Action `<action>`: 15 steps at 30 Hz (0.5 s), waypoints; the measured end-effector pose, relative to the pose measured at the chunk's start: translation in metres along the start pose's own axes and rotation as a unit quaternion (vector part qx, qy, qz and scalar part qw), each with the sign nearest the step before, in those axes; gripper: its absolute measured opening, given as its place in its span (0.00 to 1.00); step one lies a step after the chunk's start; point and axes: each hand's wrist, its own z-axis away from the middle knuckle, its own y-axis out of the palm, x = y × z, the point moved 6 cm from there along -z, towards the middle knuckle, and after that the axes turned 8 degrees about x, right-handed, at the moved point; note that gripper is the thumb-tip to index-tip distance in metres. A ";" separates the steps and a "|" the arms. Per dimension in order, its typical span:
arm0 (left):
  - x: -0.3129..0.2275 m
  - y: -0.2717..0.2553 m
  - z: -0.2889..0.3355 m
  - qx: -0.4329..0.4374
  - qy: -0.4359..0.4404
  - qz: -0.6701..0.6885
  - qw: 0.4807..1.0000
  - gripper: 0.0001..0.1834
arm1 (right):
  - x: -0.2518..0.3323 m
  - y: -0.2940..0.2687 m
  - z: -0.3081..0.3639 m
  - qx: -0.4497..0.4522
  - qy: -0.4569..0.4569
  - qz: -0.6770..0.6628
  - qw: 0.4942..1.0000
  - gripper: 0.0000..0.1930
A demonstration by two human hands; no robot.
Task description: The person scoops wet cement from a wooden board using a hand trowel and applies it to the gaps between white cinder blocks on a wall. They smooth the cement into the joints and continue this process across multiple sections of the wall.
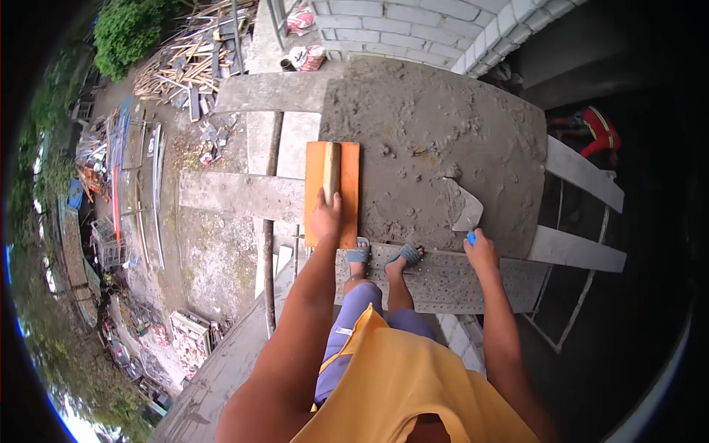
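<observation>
My left hand (326,220) is closed round the near end of the pale handle of an orange plastering float (349,177). The float is held at the left edge of a broad board spread with wet grey mortar (413,118). In my right hand (482,253) is the blue handle of a pointing trowel (468,210). Its metal blade points away from me over the mortar, with a dab of grey mortar near the tip. Whether the blade touches the mortar I cannot tell. Small lumps lie scattered across the mortar.
I stand in slippers on a perforated metal plank (458,284) along the mortar board's near side. Ground shows far below on the left, beyond a scaffold pole (269,244). A grey block wall (399,33) rises ahead. Another person in red (602,131) is at the right, lower down.
</observation>
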 end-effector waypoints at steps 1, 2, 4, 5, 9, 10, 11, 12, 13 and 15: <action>0.016 0.005 -0.007 -0.015 -0.003 -0.002 1.000 0.35 | 0.009 -0.013 0.004 -0.004 -0.021 0.006 1.000 0.19; 0.016 0.006 -0.012 -0.012 0.004 -0.019 1.000 0.35 | 0.005 -0.020 0.004 -0.030 -0.021 -0.003 0.999 0.19; 0.000 0.000 -0.014 -0.016 0.029 -0.022 0.999 0.33 | -0.007 -0.035 0.003 -0.107 -0.001 0.035 0.994 0.20; -0.001 -0.004 -0.013 0.008 0.034 -0.026 0.999 0.35 | -0.024 -0.031 -0.013 -0.168 -0.006 0.050 0.985 0.20; 0.011 0.002 -0.002 0.016 0.012 0.013 1.000 0.35 | -0.040 -0.018 -0.068 -0.136 -0.021 0.078 0.987 0.22; 0.018 0.006 0.001 0.001 0.014 0.019 1.000 0.34 | -0.055 -0.001 -0.093 -0.099 -0.053 0.096 0.989 0.23; 0.020 0.003 -0.001 -0.018 0.019 0.020 0.999 0.34 | -0.063 0.000 -0.105 -0.102 -0.058 0.074 0.990 0.23; 0.009 0.001 -0.006 -0.015 0.034 0.009 0.999 0.33 | -0.071 0.001 -0.114 -0.110 -0.052 0.046 0.991 0.23; 0.010 -0.002 -0.005 -0.025 0.028 0.013 0.999 0.32 | -0.075 0.002 -0.120 -0.109 -0.051 0.028 0.992 0.24; 0.014 0.003 0.000 -0.030 0.022 0.027 0.999 0.32 | -0.069 0.007 -0.111 -0.100 -0.017 0.034 0.994 0.23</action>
